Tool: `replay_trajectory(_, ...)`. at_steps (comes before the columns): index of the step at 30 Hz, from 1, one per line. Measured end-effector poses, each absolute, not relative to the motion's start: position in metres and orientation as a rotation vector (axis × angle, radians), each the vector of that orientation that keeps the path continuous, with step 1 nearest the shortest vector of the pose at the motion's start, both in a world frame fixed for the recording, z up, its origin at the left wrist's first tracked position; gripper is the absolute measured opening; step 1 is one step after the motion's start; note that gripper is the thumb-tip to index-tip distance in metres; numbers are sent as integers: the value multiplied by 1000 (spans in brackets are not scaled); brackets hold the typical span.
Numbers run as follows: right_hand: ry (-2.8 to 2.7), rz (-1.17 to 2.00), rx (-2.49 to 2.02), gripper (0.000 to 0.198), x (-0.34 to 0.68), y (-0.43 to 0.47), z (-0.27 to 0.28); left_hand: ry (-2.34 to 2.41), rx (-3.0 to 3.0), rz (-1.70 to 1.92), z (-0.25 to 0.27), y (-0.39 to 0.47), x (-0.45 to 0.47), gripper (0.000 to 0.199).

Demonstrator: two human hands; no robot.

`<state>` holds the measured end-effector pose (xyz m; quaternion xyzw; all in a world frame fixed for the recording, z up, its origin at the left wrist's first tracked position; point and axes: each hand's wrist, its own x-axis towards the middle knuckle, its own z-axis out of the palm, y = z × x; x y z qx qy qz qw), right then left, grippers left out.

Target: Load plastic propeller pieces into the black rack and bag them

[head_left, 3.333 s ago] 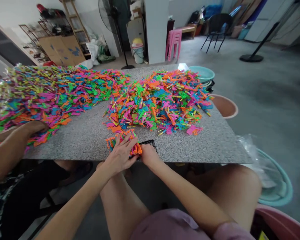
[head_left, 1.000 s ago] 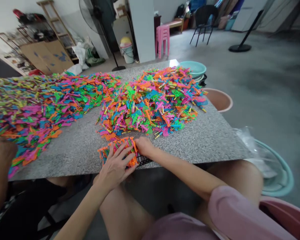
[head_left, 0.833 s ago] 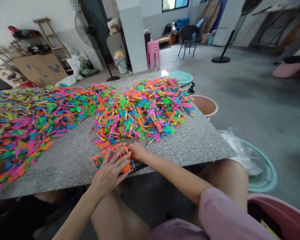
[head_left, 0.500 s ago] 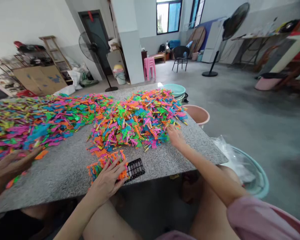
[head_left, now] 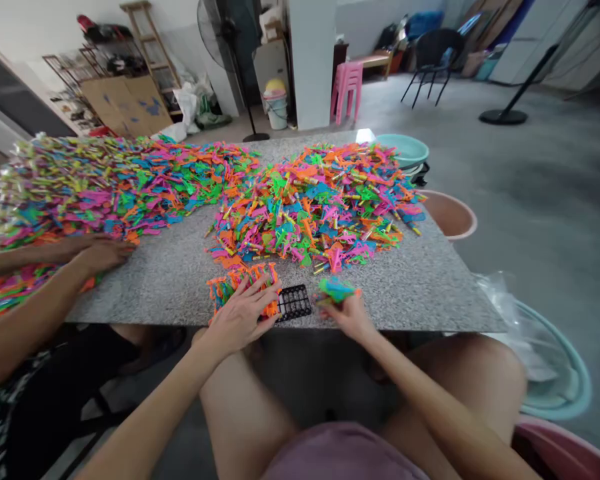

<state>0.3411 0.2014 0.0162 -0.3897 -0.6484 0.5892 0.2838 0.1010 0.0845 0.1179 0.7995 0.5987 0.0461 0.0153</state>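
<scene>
— Why is your left hand [head_left: 240, 317] lying flat like that?

— I've got it spread, fingers splayed, pressing down on the small bunch of toy pieces [head_left: 240, 283] at the near edge of the surface [head_left: 430, 287]. My guess is that the flat palm keeps the bunch from sliding or fanning apart. The black grid tray [head_left: 294, 303] sits just beside it, touching the bunch's right end.

— And the right hand [head_left: 347, 313]?

— Closed around a few green and blue pieces [head_left: 336, 289], pinched between thumb and fingers, just right of the tray and held a little above the stone.

— Where do the pieces come from?

— The big multicoloured heap [head_left: 315, 200] lies right behind the tray, within easy reach. A second, longer heap [head_left: 105, 183] runs off to the left, where another person's hand [head_left: 100, 253] rests at its edge.

— What's the surface like?

— Speckled grey granite, bare between the heaps. A teal basin [head_left: 405, 148] and a pinkish basin [head_left: 450, 213] stand at its right side, another teal one [head_left: 555, 373] by my knee.

— The room?

— Concrete floor, a standing fan [head_left: 220, 33], a pink stool [head_left: 347, 83], a black chair [head_left: 433, 57], cardboard [head_left: 127, 103] against the wall.
</scene>
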Motion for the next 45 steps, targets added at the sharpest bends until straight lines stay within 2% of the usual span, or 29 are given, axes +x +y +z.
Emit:
replay_trajectory(3,-1784,1576,-1043,19,301,169,23,1857,2499,164,119,84,102,44)
replay_trajectory(11,-2452,1009,-1221,10,269,166,43,1841,2513,201,118,85,103,39)
replay_trajectory(16,-2742,864,-1187,20,251,170,50,1886,2473,208,120,85,105,55)
replay_trajectory(21,-2771,899,-1139,26,244,165,61,1892,2500,192,118,86,102,46)
replay_trajectory(24,-2695,866,-1030,37,276,163,63,1917,2506,229,115,87,98,51)
replay_trajectory(26,-2625,752,-1203,55,310,169,63,1927,2517,258,113,88,97,53)
replay_trajectory(28,-2592,636,-1614,59,344,183,61,1945,2523,274,112,88,98,51)
replay_trajectory(31,-2720,746,-1750,33,370,208,60,1960,2524,277,112,89,99,49)
replay_trajectory(33,-2711,932,-1558,15,368,217,61,1954,2525,278,113,88,99,49)
replay_trajectory(35,-2580,1084,-1308,8,355,220,61,1957,2518,274,113,87,98,48)
replay_trajectory(38,-2402,1150,-1038,7,325,215,57,1946,2518,256,115,84,95,46)
replay_trajectory(42,-2196,1284,-1015,9,280,212,42,1886,2543,206,120,82,93,40)
replay_trajectory(45,-2135,1318,-934,18,248,217,35,1876,2572,172,123,82,94,38)
